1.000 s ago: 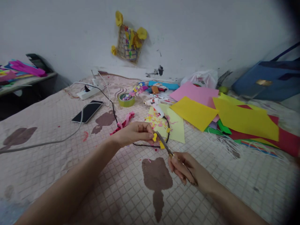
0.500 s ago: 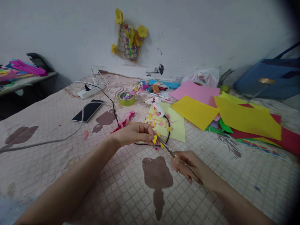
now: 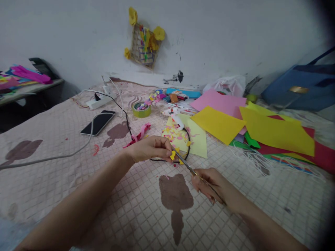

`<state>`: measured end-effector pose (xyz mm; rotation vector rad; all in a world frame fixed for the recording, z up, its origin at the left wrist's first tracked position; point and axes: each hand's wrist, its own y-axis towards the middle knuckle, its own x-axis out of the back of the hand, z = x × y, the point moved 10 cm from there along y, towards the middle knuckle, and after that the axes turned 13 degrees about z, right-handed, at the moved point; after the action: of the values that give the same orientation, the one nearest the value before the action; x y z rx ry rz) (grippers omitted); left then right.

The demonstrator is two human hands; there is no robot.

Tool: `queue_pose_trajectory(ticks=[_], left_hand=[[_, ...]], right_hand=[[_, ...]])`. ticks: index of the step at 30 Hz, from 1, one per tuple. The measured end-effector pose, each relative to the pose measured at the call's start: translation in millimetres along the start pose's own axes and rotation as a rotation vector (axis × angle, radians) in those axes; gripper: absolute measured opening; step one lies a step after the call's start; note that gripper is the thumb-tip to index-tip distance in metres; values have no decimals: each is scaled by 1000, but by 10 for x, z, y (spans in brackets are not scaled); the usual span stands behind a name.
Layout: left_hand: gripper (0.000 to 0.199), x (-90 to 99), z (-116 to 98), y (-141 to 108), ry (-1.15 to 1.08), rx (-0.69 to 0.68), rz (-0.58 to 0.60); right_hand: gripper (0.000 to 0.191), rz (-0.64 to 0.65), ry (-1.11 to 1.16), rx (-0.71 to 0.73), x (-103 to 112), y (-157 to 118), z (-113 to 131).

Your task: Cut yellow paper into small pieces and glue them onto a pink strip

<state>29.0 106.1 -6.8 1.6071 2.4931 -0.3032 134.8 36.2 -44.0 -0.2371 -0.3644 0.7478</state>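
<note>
My left hand (image 3: 154, 149) is closed in a pinch on a small yellow paper piece (image 3: 173, 155) in the middle of the view. Wrapped around a pair of metal scissors (image 3: 187, 166), seen edge-on, is my right hand (image 3: 209, 184). Their blades point up and left, with the tip at the yellow piece by my left fingertips. My right fingers hide part of the handles. Just beyond my hands, a pale yellow sheet (image 3: 197, 141) bears many tiny pink and yellow scraps (image 3: 172, 134). A pink and red strip (image 3: 138, 135) lies behind my left wrist.
A white glue gun (image 3: 178, 120) rests on the pale sheet, its black cord looping near my hands. Behind are a tape roll (image 3: 142, 113) and a phone (image 3: 98, 123). Yellow sheets (image 3: 277, 129), white string (image 3: 251, 162) and a blue bag (image 3: 298, 87) lie right.
Both hands, the scissors and the yellow piece keep almost the same places. The view has shifted very slightly.
</note>
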Motion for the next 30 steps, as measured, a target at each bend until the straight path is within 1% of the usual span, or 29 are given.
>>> queue_pose_trajectory(ticks=[10, 16, 18, 21, 24, 27, 30], left_hand=[[15, 2, 5, -1, 15, 13, 10], [16, 4, -20, -3, 28, 3, 15], [16, -21, -29, 2, 47, 9, 25], [16, -114, -9, 22, 95, 46, 63], [17, -273, 80, 48, 104, 111, 132], [17, -442, 174, 65, 89, 156, 210], [16, -526, 243, 71, 110, 190, 234]], right_hand=[[45, 3, 35, -36, -22, -15, 19], [40, 0, 64, -43, -7, -7, -20], [38, -21, 68, -39, 23, -5, -5], [36, -114, 124, -12, 112, -9, 58], [35, -184, 198, 16, 146, 0, 116], [35, -182, 203, 34, 101, 37, 153], [30, -134, 196, 67, 32, 72, 183]])
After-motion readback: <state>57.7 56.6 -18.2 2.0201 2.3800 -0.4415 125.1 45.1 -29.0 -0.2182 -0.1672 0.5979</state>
